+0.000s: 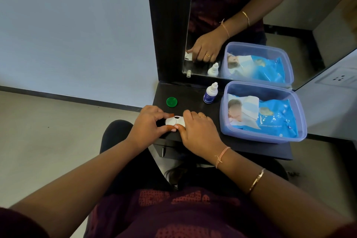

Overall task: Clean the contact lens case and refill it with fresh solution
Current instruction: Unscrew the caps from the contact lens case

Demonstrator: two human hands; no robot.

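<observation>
My hands are close together at the near left edge of the small dark shelf (193, 96), both clamped on the white contact lens case (173, 121). My left hand (146, 123) pinches the case's left end between thumb and forefinger, the thumb on the near side and the forefinger on the far side. My right hand (199, 128) covers the right end with its fingers curled over it, the thumb tip pressing at the near edge, almost touching my left thumb. Only the round white left part of the case shows between my hands; the right part is hidden under my fingers, so I cannot tell whether that side is capped.

A green cap (171, 101) lies flat on the shelf just beyond my left hand, apart from the case. Farther right stands a small solution bottle (210, 93), upright, with a white nozzle cap and a blue label. To the right of it sits a translucent blue plastic box (260, 138), open on top, holding a blue packet of wipes (276, 118).

Behind the shelf a mirror (299, 31) reflects my right hand, the bottle and the box. My right wrist wears a thread band (222, 155) and a thin bangle (257, 179).
</observation>
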